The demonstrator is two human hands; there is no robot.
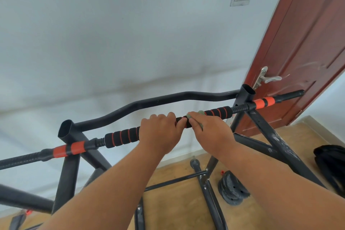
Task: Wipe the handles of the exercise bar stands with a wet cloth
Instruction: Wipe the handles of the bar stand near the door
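While both hands sit side by side on the padded bar [121, 137], the work is plainly mid-wipe. Left hand [160, 132] is curled over the black foam grip with red rings, fingers wrapped over the top, steadying it. Right hand [209, 132] is just beside it, almost touching, closed around a small greenish cloth [200, 113]; only scraps of the cloth show past the fingers, so how much of it wraps the foam cannot be told. The bar's long axis runs from low on the left-hand side to higher on the right-hand side, resting across two black stand uprights [69, 132]. Unwiped-looking foam continues beyond the right hand toward the far upright [246, 93], and more lies outboard of the left hand. Judgement: the next stroke wants to slide along that axis, away from the left hand, and the right hand is the nearer one for that stretch. A curved black crossbar [168, 100] runs beyond the hands, parallel to the grip. Weight plates [233, 190] lie on the wooden floor below the right forearm; a red-brown door [302, 46] stands beyond the right hand.
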